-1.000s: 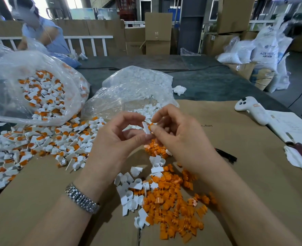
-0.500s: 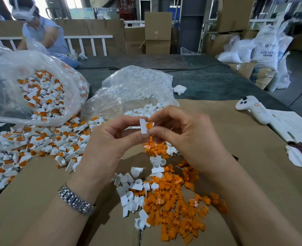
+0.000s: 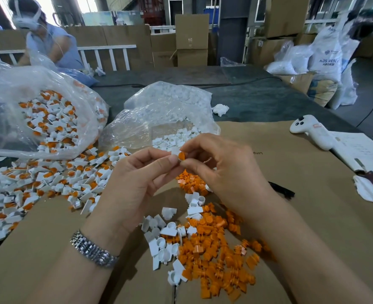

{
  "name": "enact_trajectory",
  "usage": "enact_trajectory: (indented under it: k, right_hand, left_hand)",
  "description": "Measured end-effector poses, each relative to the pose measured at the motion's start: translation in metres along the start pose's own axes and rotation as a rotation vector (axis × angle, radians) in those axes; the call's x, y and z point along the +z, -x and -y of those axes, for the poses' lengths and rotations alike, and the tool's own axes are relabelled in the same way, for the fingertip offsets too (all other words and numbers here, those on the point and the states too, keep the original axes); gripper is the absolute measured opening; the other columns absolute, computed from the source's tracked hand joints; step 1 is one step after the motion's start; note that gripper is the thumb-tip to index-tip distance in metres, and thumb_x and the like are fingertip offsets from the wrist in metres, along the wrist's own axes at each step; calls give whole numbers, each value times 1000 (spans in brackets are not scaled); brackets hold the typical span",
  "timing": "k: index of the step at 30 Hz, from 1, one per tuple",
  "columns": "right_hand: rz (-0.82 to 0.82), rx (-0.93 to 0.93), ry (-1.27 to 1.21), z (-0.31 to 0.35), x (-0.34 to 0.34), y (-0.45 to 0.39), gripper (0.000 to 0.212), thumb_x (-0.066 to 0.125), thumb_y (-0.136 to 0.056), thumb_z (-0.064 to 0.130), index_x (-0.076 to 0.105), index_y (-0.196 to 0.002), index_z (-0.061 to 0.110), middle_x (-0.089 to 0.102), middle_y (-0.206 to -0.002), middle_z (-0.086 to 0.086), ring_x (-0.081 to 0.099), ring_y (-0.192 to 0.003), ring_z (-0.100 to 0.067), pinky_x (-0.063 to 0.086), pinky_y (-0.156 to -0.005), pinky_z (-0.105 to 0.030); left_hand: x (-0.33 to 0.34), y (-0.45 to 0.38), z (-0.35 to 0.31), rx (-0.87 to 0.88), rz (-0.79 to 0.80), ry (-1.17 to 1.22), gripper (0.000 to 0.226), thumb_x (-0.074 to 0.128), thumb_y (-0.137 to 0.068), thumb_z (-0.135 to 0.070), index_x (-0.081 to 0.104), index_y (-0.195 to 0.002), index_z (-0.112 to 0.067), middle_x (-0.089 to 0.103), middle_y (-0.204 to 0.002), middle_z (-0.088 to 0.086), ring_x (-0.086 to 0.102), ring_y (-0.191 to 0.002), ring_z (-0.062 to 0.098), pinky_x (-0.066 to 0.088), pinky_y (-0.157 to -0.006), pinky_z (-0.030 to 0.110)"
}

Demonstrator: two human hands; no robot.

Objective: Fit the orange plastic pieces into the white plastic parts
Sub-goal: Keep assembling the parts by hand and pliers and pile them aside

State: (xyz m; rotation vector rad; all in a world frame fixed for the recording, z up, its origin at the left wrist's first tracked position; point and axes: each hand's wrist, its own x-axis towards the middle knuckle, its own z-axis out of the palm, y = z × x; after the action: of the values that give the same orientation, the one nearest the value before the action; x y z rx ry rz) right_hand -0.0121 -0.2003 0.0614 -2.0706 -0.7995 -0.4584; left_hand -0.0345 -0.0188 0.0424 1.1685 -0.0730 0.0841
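— What do you see from the head camera?

— Both hands raised above the cardboard-covered bench [image 3: 291, 163]. My left hand [image 3: 137, 181] pinches a white plastic part [image 3: 175, 152] between thumb and fingers; my right hand [image 3: 223, 170] pinches the orange plastic piece [image 3: 182, 155], which sits at the white part's mouth. Each grip is clenched on its piece.

— And the stock?

— Loose orange pieces [image 3: 214, 255] and white parts [image 3: 165, 240] lie heaped just below the hands. Assembled pieces [image 3: 49, 178] spread to the left, beside a clear bag [image 3: 47, 115] holding more. A second bag [image 3: 165, 115] of white parts lies behind the hands. A white controller [image 3: 313, 130] rests at right.
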Motion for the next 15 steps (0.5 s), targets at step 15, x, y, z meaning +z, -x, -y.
enact_trajectory:
  k: [15]
  right_hand:
    - [17,-18,45,0,2,1,18,74,-91,14,72,-109,13,69,-93,5,64,-85,-7,54,-78,-27]
  left_hand:
    - [4,5,-6,-16,1,-225,27,83,-69,-27,76,-86,-7,74,-83,19,74,-72,28,61,-63,26]
